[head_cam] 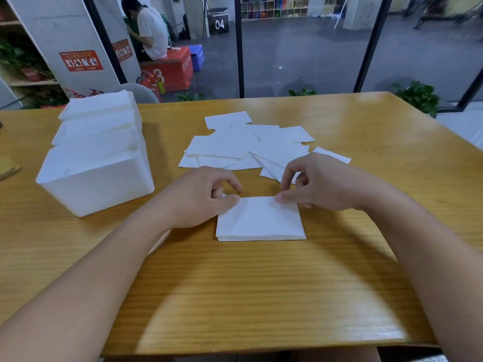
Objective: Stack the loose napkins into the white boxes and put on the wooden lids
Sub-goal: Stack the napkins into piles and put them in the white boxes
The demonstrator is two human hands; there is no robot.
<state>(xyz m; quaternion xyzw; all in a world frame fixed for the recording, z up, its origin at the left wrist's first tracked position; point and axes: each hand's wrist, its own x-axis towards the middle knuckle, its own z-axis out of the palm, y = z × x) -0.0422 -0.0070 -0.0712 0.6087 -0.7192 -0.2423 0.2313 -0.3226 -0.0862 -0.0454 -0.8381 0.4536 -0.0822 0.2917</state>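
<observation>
A small neat stack of white napkins lies on the wooden table in front of me. My left hand pinches the stack's far left corner with thumb and curled fingers. My right hand pinches its far right corner the same way. Beyond the hands, several loose napkins lie spread in an overlapping heap. At the left stand white boxes in a row, filled with napkins and without lids.
A wooden piece, only partly in view, pokes in at the left edge. Beyond the table's far edge are glass panels, potted plants and a seated person in the room behind.
</observation>
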